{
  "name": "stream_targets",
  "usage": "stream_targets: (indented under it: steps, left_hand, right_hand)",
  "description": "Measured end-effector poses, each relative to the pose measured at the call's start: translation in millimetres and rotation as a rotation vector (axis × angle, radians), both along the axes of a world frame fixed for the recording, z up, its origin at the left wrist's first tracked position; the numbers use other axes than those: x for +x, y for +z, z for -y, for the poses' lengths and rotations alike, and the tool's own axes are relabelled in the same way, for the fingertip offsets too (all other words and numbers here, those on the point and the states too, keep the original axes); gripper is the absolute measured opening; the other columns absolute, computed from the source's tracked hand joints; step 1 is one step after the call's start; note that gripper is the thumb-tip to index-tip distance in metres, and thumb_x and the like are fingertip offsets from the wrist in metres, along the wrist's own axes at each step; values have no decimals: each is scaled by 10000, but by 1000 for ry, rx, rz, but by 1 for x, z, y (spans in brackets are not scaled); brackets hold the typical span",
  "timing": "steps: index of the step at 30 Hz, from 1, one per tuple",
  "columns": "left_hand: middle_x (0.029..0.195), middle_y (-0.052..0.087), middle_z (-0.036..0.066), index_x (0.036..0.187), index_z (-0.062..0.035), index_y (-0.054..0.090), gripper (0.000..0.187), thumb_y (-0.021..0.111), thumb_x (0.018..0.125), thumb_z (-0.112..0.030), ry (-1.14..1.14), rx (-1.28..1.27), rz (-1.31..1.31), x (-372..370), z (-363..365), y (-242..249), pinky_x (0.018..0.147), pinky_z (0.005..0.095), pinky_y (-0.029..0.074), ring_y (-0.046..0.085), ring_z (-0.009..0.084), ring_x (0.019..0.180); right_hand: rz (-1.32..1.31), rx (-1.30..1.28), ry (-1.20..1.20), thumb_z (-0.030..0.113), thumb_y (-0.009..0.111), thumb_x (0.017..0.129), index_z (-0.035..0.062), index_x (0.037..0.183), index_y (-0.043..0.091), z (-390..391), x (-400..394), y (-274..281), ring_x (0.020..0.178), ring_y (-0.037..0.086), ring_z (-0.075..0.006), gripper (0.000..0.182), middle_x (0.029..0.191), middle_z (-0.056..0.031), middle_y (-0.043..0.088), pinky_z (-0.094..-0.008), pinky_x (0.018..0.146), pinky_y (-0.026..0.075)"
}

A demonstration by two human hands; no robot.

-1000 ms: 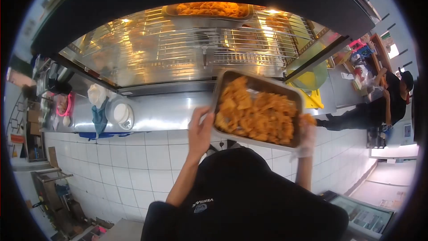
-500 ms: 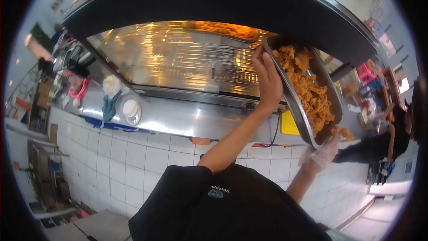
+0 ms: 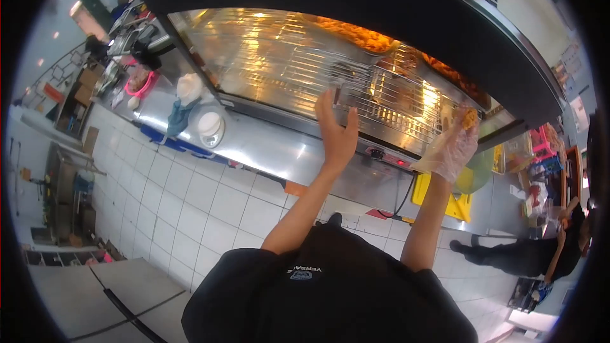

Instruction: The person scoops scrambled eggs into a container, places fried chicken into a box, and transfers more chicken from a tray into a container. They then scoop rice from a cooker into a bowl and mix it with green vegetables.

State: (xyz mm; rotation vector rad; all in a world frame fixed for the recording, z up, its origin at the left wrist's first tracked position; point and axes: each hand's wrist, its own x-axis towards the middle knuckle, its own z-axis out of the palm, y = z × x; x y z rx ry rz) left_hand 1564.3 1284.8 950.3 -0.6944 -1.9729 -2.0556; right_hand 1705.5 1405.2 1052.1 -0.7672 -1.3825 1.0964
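Observation:
My left hand (image 3: 337,132) is bare, its fingers apart and nothing in it, in front of the lit warming cabinet (image 3: 254,124). My right hand (image 3: 452,146), in a clear plastic glove, is closed on a piece of fried chicken (image 3: 469,119) near the cabinet's right end. Inside the cabinet, a tray of fried chicken (image 3: 356,35) sits at the back of the wire rack (image 3: 286,70). A second tray of fried food (image 3: 454,76) lies to its right, partly hidden by the cabinet's dark top.
A steel counter (image 3: 273,146) runs below the cabinet. It bears a white bowl on a scale (image 3: 210,126), a blue cloth (image 3: 182,116) and a pink basket (image 3: 141,84) to the left. A yellow board (image 3: 445,200) lies at the right. A person in dark clothes (image 3: 534,257) stands far right.
The metal tray of fried chicken has left my left hand and is now in the cabinet at the right. My left hand is open, and my right hand has moved up with its piece. The view has shifted.

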Motion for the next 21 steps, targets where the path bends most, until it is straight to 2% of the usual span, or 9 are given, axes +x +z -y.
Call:
stream_targets:
  steps: [2, 6, 8, 10, 11, 14, 17, 20, 21]
  left_hand:
    - [1232, 433, 165, 1332, 6, 410, 531, 646, 874, -123, 14, -45, -53, -10, -12, -2, 1019, 398, 362, 445, 314, 1181]
    - [1147, 466, 173, 1269, 21, 460, 481, 652, 859, -144, -30, -43, -4, -10, -14, -5, 979, 395, 386, 486, 318, 1093]
    - [1105, 480, 177, 1242, 23, 485, 453, 647, 854, -147, -80, -24, -19, -3, -14, -3, 958, 391, 398, 503, 313, 1054]
    - [1095, 496, 156, 1239, 0, 502, 422, 631, 870, -157, -201, -69, 18, 8, -16, -4, 937, 380, 416, 526, 302, 1058]
    - [1090, 504, 145, 1238, -11, 510, 406, 622, 878, -162, -269, -90, 37, 16, -19, -4, 927, 374, 425, 537, 297, 1060]
    - [1141, 484, 148, 1268, -36, 508, 419, 559, 928, -276, -503, -133, 88, 40, -32, 7, 957, 375, 412, 521, 302, 1103]
    - [1186, 464, 178, 1287, -25, 487, 466, 506, 962, -358, -637, -126, 99, 73, -60, 8, 985, 405, 395, 503, 316, 1140]
    - [1248, 449, 204, 1331, 7, 409, 537, 491, 971, -383, -796, -180, 169, 106, -85, 15, 1002, 427, 386, 491, 338, 1184]
    - [1266, 442, 209, 1354, 15, 378, 571, 489, 971, -393, -815, -144, 155, 116, -97, 7, 1007, 427, 384, 486, 345, 1200]
  right_hand:
    - [-179, -11, 131, 287, 612, 950, 10, 1262, 518, -9, -6, -9, 1209, 535, -196, 427, 1325, -103, 550, -267, 964, 477]
    - [-157, 126, 364, 170, 603, 941, 1, 1256, 519, 2, 16, -61, 1205, 539, -201, 367, 1351, -139, 532, -289, 923, 506]
    - [124, -169, 442, 174, 588, 944, -13, 1232, 536, 27, 29, -78, 1140, 584, -217, 348, 1275, -147, 580, -322, 885, 522]
    - [257, -278, 720, 170, 560, 939, -24, 1155, 593, 27, 54, -138, 1020, 638, -283, 292, 1122, -146, 653, -366, 859, 523]
    - [477, -165, 786, 165, 541, 928, -18, 1111, 620, 31, 70, -172, 963, 646, -314, 271, 1051, -161, 667, -383, 853, 518]
    - [1111, 70, 1018, 226, 534, 903, 14, 977, 648, 48, 95, -205, 837, 653, -207, 253, 907, -122, 675, -340, 716, 513]
    - [1142, 189, 1159, 213, 552, 858, 21, 930, 671, 57, 112, -230, 771, 652, -277, 238, 877, -151, 668, -382, 742, 498]
    - [1267, -128, 1200, 234, 549, 867, 9, 943, 671, 60, 100, -207, 821, 653, -289, 267, 898, -157, 677, -383, 774, 498]
    - [1255, -247, 1120, 145, 588, 833, 7, 971, 644, 60, 99, -228, 865, 649, -344, 203, 957, -197, 678, -436, 758, 482]
